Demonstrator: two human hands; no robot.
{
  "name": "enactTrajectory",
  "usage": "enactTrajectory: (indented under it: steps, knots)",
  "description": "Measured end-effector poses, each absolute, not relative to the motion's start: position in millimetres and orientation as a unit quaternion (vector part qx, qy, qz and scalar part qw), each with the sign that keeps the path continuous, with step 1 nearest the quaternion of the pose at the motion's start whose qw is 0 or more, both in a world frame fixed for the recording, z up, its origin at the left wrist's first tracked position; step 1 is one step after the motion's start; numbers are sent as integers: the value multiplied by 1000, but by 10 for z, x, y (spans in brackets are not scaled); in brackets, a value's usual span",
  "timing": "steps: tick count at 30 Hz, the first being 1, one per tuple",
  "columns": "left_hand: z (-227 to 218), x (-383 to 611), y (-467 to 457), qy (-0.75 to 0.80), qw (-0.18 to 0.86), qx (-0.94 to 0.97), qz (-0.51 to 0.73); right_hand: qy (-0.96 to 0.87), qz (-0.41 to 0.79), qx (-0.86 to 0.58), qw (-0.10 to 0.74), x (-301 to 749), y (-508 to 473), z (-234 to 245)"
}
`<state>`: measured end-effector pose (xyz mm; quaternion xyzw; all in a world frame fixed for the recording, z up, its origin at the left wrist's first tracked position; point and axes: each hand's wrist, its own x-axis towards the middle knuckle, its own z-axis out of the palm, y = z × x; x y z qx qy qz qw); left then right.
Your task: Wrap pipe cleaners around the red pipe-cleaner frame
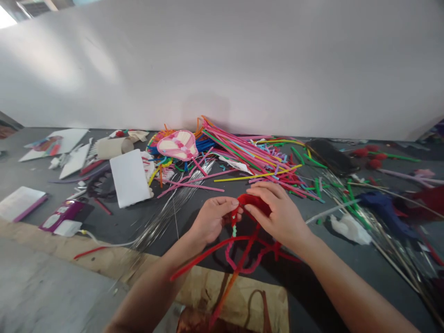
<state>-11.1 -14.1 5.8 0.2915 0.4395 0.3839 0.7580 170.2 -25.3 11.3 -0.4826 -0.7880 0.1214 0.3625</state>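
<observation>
My left hand (pixel 212 218) and my right hand (pixel 277 213) meet above the dark table (pixel 145 217), both with fingers pinched on a red pipe-cleaner piece (pixel 250 201). The piece is a small red loop at the fingertips with a short green bit below it. Long red and pink stems (pixel 239 259) trail down from it toward me, bent into loops over the table edge. Both forearms come in from the bottom of the view.
A big heap of coloured pipe cleaners (pixel 249 159) lies behind the hands, with a pink fan-shaped craft (pixel 177 144). Thin silver wires (pixel 166 215) lie to the left. A white card (pixel 130 178), paper scraps, a purple packet (pixel 64 213) and a black phone (pixel 329 156) surround them.
</observation>
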Motion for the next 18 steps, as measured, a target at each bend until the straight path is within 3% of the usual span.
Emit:
enactTrajectory:
  steps: [7,18]
  knots:
    - [48,-148,-116,404,771,263,415,-817,-24,-485,311,1628,-327,161]
    - [98,-158,-119,373,819,228,373,-837,23,-476,271,1605,-377,166]
